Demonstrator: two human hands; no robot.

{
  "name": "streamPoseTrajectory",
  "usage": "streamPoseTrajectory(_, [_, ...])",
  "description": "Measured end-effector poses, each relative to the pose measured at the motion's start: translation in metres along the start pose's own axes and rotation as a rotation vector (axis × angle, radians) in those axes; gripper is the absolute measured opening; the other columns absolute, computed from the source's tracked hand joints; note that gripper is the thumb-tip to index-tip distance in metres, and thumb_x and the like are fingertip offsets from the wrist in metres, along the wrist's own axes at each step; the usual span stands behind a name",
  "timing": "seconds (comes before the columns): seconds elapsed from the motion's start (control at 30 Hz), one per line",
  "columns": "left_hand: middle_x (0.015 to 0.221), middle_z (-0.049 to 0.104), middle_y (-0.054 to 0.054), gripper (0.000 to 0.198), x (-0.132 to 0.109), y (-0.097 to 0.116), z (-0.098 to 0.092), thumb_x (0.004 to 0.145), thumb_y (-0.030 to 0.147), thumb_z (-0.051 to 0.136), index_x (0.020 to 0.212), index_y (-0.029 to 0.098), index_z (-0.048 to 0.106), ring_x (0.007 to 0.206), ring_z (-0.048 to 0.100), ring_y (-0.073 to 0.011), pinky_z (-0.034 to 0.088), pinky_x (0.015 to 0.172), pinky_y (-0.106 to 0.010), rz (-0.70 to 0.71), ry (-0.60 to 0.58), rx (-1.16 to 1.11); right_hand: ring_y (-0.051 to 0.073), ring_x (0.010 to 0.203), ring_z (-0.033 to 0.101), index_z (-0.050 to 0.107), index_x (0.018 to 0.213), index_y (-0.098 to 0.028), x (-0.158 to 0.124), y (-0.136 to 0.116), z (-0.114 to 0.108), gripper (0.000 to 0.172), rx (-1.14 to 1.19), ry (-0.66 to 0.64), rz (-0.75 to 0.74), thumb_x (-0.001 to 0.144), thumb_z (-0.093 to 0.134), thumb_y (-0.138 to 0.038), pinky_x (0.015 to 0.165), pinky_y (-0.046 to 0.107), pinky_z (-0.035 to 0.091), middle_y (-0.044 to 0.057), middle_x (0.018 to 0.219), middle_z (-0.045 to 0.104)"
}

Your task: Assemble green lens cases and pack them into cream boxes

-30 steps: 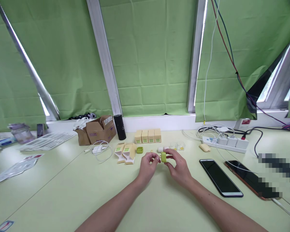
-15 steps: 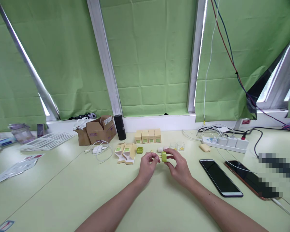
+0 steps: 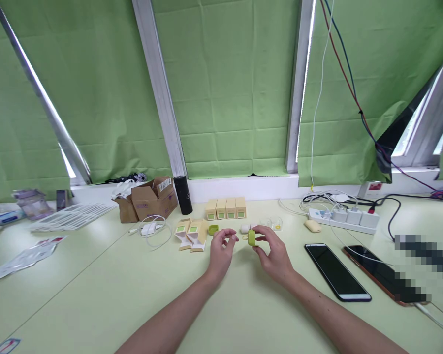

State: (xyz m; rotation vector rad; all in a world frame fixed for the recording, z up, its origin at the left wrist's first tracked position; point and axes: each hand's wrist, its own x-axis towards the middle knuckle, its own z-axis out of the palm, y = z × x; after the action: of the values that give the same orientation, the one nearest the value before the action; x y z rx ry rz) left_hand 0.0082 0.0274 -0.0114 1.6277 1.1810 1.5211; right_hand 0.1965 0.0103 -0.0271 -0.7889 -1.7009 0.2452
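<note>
My right hand [image 3: 273, 250] pinches a small green case [image 3: 251, 238] between thumb and fingers, above the table. A pale loop sticks out from the case's left side. Just left of it, my left hand [image 3: 221, 250] has its fingers bent and apart, with nothing visible in them. Behind my left hand lies a similar green open piece [image 3: 213, 229]. Two opened cardboard boxes [image 3: 197, 236] with green labels lie left of that piece. A small white cylinder [image 3: 244, 229] and clear round containers [image 3: 276, 223] are behind my right hand, which partly hides them.
Several small tan boxes [image 3: 226, 209] stand in a row at the back. A black cylinder [image 3: 183, 195] and a brown carton [image 3: 155, 199] are left of them. On the right lie a phone [image 3: 337, 272], a second phone [image 3: 386, 274] and a power strip [image 3: 343, 221] with cables.
My left hand has let go of the loop on the green case and moved slightly left. My right hand still holds the case, now turned a little.
</note>
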Motion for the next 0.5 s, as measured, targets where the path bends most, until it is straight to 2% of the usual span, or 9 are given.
streamPoseTrajectory(0.13, [0.114,0.067,-0.011,0.02,-0.005,0.005,-0.005,0.09,0.029,0.063,0.109,0.023,0.069,0.118,0.056,-0.0286,0.047,0.097,-0.044,0.18,-0.025,0.167,0.028,0.119,0.061,0.053,0.138,-0.03,0.001,-0.004,-0.002,0.05,-0.032,-0.013,-0.029,0.092,0.054,-0.011,0.091,0.049,0.064,0.011,0.13,0.058])
streamPoseTrajectory(0.23, [0.124,0.064,-0.01,0.033,-0.011,0.011,-0.006,0.09,0.022,0.064,0.122,0.026,0.065,0.129,0.045,-0.0301,0.041,0.108,-0.05,0.303,-0.105,0.21,0.029,0.122,0.059,0.049,0.145,-0.031,0.0,-0.006,-0.003,0.056,-0.083,-0.033,-0.06,0.093,0.051,-0.009,0.096,0.05,0.062,0.012,0.132,0.055])
streamPoseTrajectory(0.37, [0.131,0.062,-0.011,0.05,-0.016,0.015,-0.005,0.087,0.016,0.067,0.135,0.027,0.059,0.129,0.041,-0.0309,0.041,0.11,-0.052,0.421,-0.189,0.238,0.03,0.125,0.059,0.042,0.151,-0.03,-0.002,-0.003,-0.002,0.061,-0.147,-0.068,-0.127,0.095,0.048,-0.008,0.097,0.051,0.061,0.014,0.136,0.054])
streamPoseTrajectory(0.5, [0.131,0.064,-0.011,0.053,-0.016,0.014,-0.004,0.086,0.011,0.068,0.136,0.026,0.059,0.128,0.041,-0.0309,0.042,0.109,-0.052,0.466,-0.205,0.244,0.032,0.132,0.055,0.039,0.149,-0.027,-0.002,-0.001,-0.001,0.058,-0.188,-0.105,-0.212,0.095,0.048,-0.008,0.101,0.054,0.059,0.015,0.136,0.058])
